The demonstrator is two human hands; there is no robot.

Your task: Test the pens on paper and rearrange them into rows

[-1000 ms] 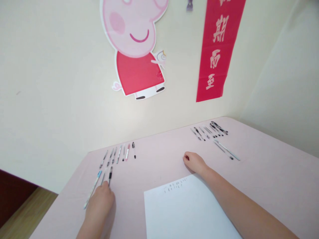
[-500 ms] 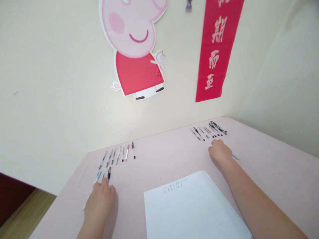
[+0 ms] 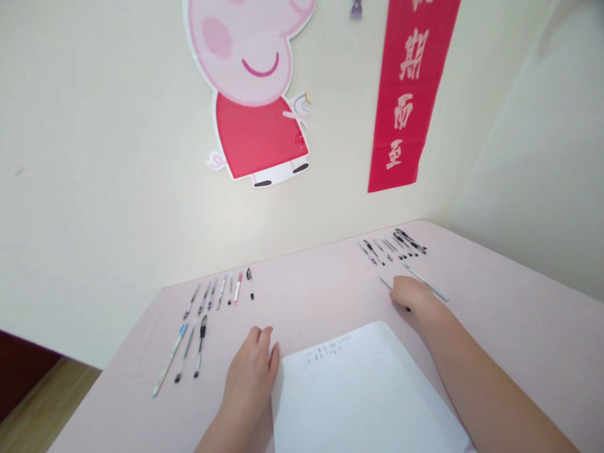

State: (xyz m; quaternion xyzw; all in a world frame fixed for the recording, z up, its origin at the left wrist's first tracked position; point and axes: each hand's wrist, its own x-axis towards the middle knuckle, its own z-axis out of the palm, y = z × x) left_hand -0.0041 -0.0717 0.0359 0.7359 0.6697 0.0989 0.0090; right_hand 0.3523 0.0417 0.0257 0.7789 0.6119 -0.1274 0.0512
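My right hand (image 3: 409,293) is closed round a thin pen (image 3: 385,283), whose two ends stick out from under the fingers. Just beyond it lies a light-blue pen (image 3: 430,285), partly behind the hand. My left hand (image 3: 252,365) rests at the left edge of a white sheet of paper (image 3: 363,396), fingers stretched out and holding nothing. Left of that hand lie a blue-capped pen (image 3: 170,358), a slim clear pen (image 3: 185,352) and a black-capped pen (image 3: 201,346), side by side. Small marks of writing show near the top of the sheet.
A row of several pens (image 3: 238,288) lies at the back left of the pink table (image 3: 306,283). Another group of pens (image 3: 399,245) lies at the back right. On the wall hang a cartoon pig cutout (image 3: 259,138) and a red banner (image 3: 396,126).
My left hand has left the front-left pens and moved right to the sheet's edge. My right hand has drawn slightly nearer, uncovering most of the light-blue pen and showing a thin pen under its fingers.
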